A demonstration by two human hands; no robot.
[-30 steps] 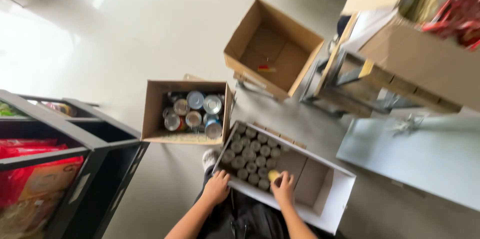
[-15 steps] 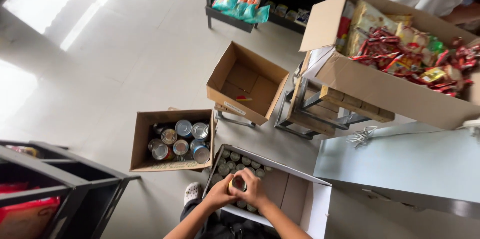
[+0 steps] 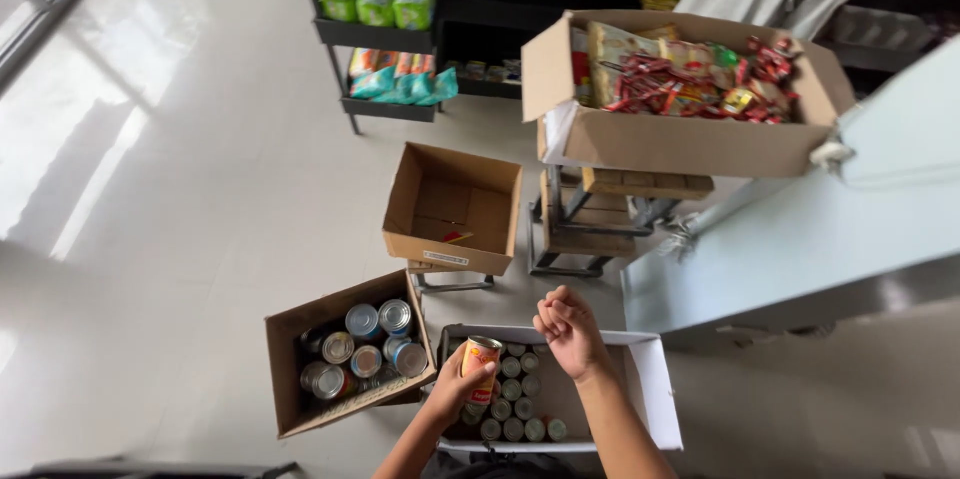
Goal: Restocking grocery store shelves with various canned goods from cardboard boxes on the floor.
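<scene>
The left hand (image 3: 455, 389) grips an orange can (image 3: 481, 367) upright, fingers wrapped round it, above the white box (image 3: 655, 389) of cans. The right hand (image 3: 568, 331), loosely curled and empty, hovers just beside.

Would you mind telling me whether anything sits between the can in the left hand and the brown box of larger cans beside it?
Nothing visible does. The left hand holds the small can above the white box, right beside the brown box of larger cans; only the box walls lie between. The right hand is raised apart, empty.
</scene>
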